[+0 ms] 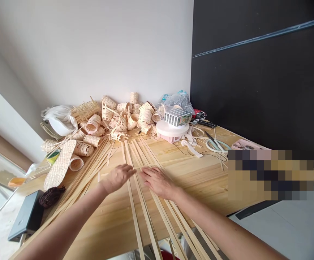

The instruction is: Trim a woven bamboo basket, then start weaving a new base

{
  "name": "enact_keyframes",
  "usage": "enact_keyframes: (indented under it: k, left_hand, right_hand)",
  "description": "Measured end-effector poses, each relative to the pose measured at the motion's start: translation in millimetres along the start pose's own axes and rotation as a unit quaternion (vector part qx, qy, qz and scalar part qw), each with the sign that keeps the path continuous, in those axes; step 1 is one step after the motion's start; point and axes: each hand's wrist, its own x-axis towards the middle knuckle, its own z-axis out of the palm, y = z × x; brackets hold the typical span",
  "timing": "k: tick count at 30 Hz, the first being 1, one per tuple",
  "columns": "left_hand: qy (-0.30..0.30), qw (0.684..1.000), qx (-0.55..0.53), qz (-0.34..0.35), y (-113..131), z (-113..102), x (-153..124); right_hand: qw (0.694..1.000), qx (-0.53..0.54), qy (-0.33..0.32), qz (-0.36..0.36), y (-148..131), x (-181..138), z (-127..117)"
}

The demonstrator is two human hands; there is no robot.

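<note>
Several long pale bamboo strips (148,220) run lengthwise over the wooden table, fanning out past its near edge. My left hand (120,177) is closed, thumb and fingers pinched together at the left of these strips. Between my two hands a thin crosswise strip (138,168) shows, its left end at my left fingertips. My right hand (158,181) lies flat over the lengthwise strips with its fingers stretched out, pressing on them. What lies under the right palm is hidden.
Woven bamboo baskets (144,118) are heaped along the wall. A loose bundle of strips (91,169) and a dark grey box (28,215) lie left. Scissors (218,144) and a white turntable (172,128) bearing a small box stand right. One patch at right is blurred.
</note>
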Motion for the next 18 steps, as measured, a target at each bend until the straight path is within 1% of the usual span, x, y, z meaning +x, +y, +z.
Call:
enact_keyframes:
  k: [2,3,5,7,9,13,18]
  left_hand:
    - [0.006,0.997,0.006,-0.076,-15.7,12.1,6.0]
    - [0.001,0.995,0.007,-0.101,-22.3,18.7,9.4]
    - [-0.014,0.992,0.014,-0.125,-31.1,30.3,16.3]
    - [-0.025,0.991,0.028,-0.126,-34.7,37.8,22.5]
    - [-0.032,0.992,0.039,-0.118,-35.4,40.3,27.6]
    - [-0.041,0.994,0.045,-0.094,-36.3,36.8,35.3]
    - [-0.052,0.996,0.049,-0.047,-42.8,33.6,41.0]
  right_hand:
    - [1.000,0.000,-0.001,-0.001,-0.3,0.1,-0.5]
    - [1.000,0.000,-0.001,-0.001,-0.5,0.1,-0.5]
    - [1.000,-0.001,-0.002,0.000,-0.7,-0.1,-0.2]
    - [1.000,-0.001,-0.004,0.001,-0.9,-0.3,0.0]
    - [1.000,-0.001,-0.007,0.002,-1.0,-0.3,-0.3]
    - [1.000,-0.001,-0.011,0.005,-1.1,0.0,-1.5]
    - [1.000,-0.001,-0.012,0.005,-0.5,-0.1,-1.1]
